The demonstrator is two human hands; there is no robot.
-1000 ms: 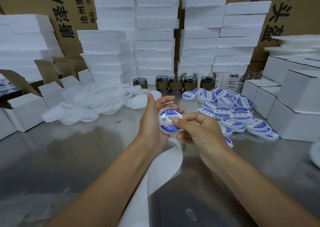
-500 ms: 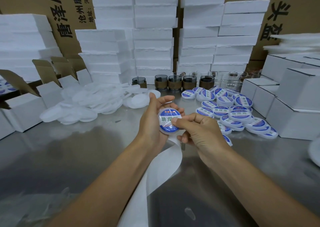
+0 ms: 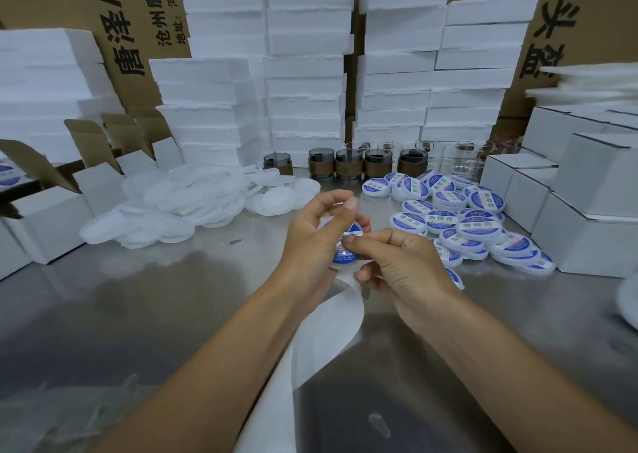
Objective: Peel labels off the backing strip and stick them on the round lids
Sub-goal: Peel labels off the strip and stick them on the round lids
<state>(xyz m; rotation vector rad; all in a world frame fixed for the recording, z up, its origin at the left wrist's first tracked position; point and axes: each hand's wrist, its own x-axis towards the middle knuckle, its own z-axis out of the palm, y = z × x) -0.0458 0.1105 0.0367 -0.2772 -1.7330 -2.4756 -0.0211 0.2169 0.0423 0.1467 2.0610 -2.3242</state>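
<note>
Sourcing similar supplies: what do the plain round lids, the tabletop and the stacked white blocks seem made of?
Plain lids: frosted translucent plastic, matte; overlapping ones show through each other. Tabletop: probably stainless steel, smooth, with blurred dark reflections. Stacked blocks: likely white polystyrene foam, judging by ragged, crumbly edges.

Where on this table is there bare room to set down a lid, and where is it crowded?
Bare steel tabletop lies near-left, between the unlabelled lids and the left forearm. Crowded: far right, labelled lids against white boxes.
</note>
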